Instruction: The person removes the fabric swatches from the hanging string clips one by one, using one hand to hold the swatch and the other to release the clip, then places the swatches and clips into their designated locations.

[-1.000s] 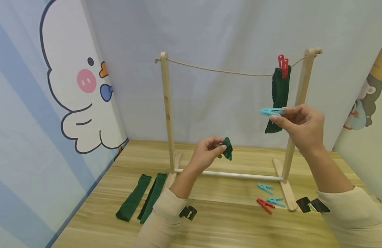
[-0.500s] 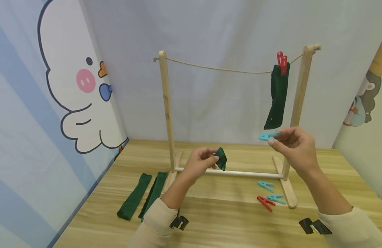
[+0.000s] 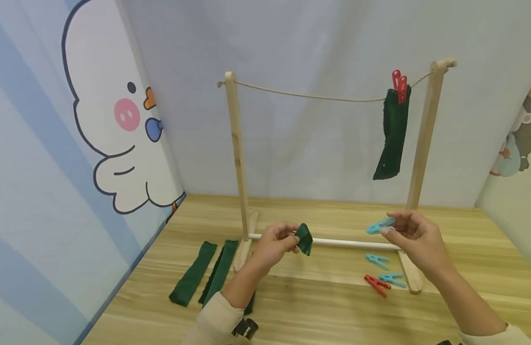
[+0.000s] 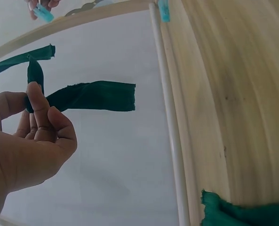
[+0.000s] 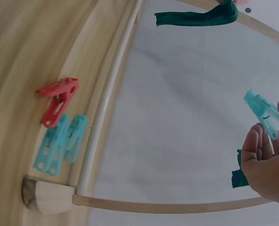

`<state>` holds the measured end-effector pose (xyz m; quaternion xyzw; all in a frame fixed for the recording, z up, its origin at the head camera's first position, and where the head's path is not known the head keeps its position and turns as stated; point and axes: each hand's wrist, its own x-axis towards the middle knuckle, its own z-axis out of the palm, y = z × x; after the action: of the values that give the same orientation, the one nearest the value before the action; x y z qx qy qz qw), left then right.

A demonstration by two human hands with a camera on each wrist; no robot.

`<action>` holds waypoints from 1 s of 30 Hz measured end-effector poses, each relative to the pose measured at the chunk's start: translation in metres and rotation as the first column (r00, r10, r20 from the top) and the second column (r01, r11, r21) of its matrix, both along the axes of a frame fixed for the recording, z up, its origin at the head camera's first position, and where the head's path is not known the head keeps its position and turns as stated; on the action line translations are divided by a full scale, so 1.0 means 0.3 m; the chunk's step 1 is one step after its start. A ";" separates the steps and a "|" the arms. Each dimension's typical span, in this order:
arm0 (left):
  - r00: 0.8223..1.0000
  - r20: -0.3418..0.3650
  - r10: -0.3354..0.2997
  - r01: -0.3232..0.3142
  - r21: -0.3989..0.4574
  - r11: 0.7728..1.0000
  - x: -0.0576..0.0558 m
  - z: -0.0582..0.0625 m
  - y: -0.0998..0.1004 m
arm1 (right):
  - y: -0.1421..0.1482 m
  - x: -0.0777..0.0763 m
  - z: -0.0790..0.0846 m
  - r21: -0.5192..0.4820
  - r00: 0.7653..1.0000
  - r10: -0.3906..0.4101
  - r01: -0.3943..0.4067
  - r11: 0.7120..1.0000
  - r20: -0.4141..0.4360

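My left hand (image 3: pixel 273 247) pinches a dark green cloth strip (image 3: pixel 305 239) by its upper end, low in front of the rack. In the left wrist view the strip's loose length (image 4: pixel 101 96) stretches away from the fingertips. Between thumb and fingers, my right hand (image 3: pixel 422 244) holds a light blue clothespin (image 3: pixel 379 225), also seen as a clothespin (image 5: pixel 264 110) in the right wrist view. Another green cloth strip (image 3: pixel 396 134) hangs near the right end of the rope (image 3: pixel 317 97), gripped at its top by a red clothespin (image 3: pixel 401 90).
A wooden rack with a left post (image 3: pixel 237 143), a right post (image 3: pixel 426 129) and a white bottom bar (image 3: pixel 351 244) stands on the table (image 3: pixel 317 306). Several green strips (image 3: pixel 194 274) lie at left. Near the right foot lie two blue clothespins (image 3: pixel 392 279) and a red clothespin (image 3: pixel 377 285).
Both hands have moved down, the left with its green strip and the right with the blue clothespin. The clothespin was over the hanging strip and is now well below it.
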<state>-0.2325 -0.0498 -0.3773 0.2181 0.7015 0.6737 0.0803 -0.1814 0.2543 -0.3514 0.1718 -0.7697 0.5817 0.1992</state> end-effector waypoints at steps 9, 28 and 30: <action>0.998 0.037 0.051 -0.051 -0.012 0.999 0.000 -0.084 -0.015 | 0.003 0.035 -0.087 0.142 0.983 0.015 -0.041 0.989 0.185; 0.967 0.173 0.189 -0.200 0.047 0.979 0.024 -0.169 -0.048 | 0.012 0.047 -0.162 0.153 0.911 0.175 -0.246 0.957 0.373; 0.963 0.186 0.195 -0.209 0.057 0.976 0.030 -0.185 -0.062 | 0.011 0.046 -0.167 0.148 0.899 0.178 -0.255 0.956 0.399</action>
<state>-0.2234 -0.0683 -0.4329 0.0865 0.6840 0.7214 0.0658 -0.1677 0.2575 -0.4017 0.1589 -0.8233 0.5436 -0.0385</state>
